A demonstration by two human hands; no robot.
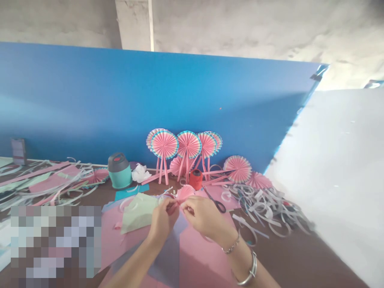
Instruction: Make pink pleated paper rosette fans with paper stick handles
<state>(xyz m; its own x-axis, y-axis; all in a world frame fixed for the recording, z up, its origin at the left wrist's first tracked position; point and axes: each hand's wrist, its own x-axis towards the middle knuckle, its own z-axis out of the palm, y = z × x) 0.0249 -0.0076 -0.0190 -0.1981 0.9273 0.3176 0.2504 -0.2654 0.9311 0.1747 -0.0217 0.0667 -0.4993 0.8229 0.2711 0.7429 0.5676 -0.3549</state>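
Closest to me, a silver metal bangle [252, 271] and a thin silver chain bracelet [232, 245] circle the person's right wrist. Both forearms reach in over large flat pink paper sheets [207, 260] spread on the dark brown worktop [279, 260], with a grey-blue paper sheet [168, 260] among them.

The left hand [165, 218] and the right hand [204, 214] are close together, fingertips pinched on the lower end of a small pink pleated paper fan [185, 193]. It sits between them, above the sheets near the middle of the worktop. Its folds spread upward into a rounded, scalloped edge, narrowing to where the fingers grip; the hands hide its base.

Left of the hands lies a pale green paper sheet [138, 212]; to the right are black-handled scissors [220, 206] and a tangled heap of white and grey paper strips [270, 212].

Just beyond the small fan stands a red cylindrical container [196, 180] with a dark top; I can't tell what it holds. Farther left, a teal round canister [120, 178] wears its dark grey handled lid, so its contents are hidden. White crumpled tissue [141, 174] is beside it.

Behind, round pink pleated fans with blue-and-white rims [164, 145] stand on pink paper legs before a blue panel [186, 88].
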